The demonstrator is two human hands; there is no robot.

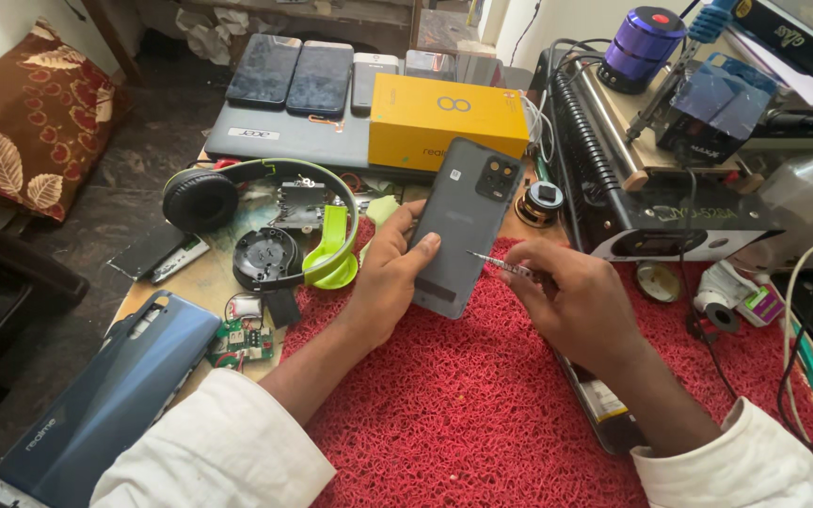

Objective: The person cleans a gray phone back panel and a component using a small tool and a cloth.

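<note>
My left hand (386, 273) grips a grey smartphone (468, 212) by its left edge, back side up, its camera block toward the far end. It is tilted above the red mesh mat (444, 404). My right hand (576, 301) pinches a thin metal tool (501, 265) whose tip touches the phone's right edge about halfway along. Both arms wear white sleeves.
A yellow box (425, 118) and several phones lie on a grey laptop (284, 136) behind. Dismantled black and green headphones (265, 216) and a small circuit board (242, 341) lie left. A blue phone back (110, 395) sits front left. A soldering station (679, 216) stands right.
</note>
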